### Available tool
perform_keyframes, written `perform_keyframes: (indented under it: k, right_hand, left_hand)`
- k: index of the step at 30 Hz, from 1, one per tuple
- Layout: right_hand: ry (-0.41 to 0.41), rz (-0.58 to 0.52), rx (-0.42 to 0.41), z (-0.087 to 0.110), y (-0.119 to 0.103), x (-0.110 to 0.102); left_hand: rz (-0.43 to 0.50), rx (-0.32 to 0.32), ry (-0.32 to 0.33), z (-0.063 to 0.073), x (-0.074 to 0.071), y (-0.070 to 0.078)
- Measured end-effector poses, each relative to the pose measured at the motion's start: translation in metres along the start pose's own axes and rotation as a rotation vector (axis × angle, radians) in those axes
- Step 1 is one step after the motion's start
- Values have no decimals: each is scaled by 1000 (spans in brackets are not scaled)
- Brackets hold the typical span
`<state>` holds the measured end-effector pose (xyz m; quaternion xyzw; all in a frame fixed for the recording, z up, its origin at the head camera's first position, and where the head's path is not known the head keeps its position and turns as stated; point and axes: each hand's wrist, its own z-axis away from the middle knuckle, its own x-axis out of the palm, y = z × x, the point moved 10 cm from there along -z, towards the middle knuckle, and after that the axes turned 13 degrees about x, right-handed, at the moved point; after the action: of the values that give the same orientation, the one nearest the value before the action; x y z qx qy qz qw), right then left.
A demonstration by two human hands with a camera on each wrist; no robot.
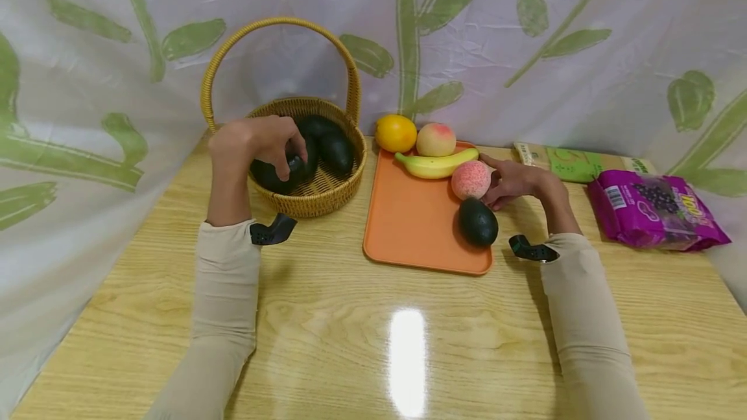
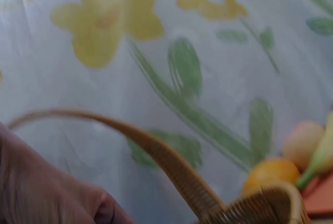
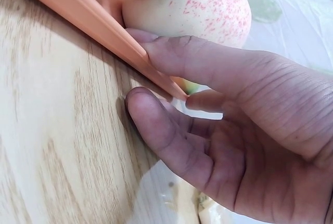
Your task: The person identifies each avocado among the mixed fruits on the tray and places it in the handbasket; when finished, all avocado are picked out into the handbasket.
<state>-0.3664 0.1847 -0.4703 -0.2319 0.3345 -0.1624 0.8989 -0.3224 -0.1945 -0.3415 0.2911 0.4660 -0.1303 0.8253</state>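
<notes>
A wicker basket (image 1: 327, 199) holds several dark green avocados (image 1: 336, 151). My left hand (image 1: 257, 141) reaches over its left side, fingers curled over an avocado (image 1: 274, 177); only its back shows in the left wrist view. My right hand (image 1: 516, 180) is at the right edge of an orange tray (image 1: 414, 232). Its thumb touches the rim beside a speckled pink peach (image 1: 471, 179), and the other fingers are loosely bent outside the rim. Another avocado (image 1: 478, 222) lies against this peach. A banana (image 1: 434, 165) lies behind, across the tray.
An orange fruit (image 1: 395, 133) and a second peach (image 1: 436, 140) sit at the tray's back edge. To the right lie a purple package (image 1: 653, 209) and a green-and-beige packet (image 1: 574, 162). A flowered cloth (image 1: 467, 50) hangs behind the wooden table (image 1: 327, 329). The basket's tall handle (image 1: 283, 21) arches up.
</notes>
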Motion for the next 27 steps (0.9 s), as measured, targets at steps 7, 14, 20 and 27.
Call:
perform_keyframes:
  k: [7,14,20,27]
  right_hand:
    - [-2,15,-4,-1,0,1]
    - [-4,15,-6,-1,0,2]
    - [-2,12,-7,0,1,2]
    - [16,29,-11,2,-1,1]
  left_hand:
    - [20,-6,-88,-17,18,-12]
    - [5,-19,-89,-21,18,-9]
    - [11,-90,-107,-28,22,-10]
    - [16,-132,-122,-26,24,-15]
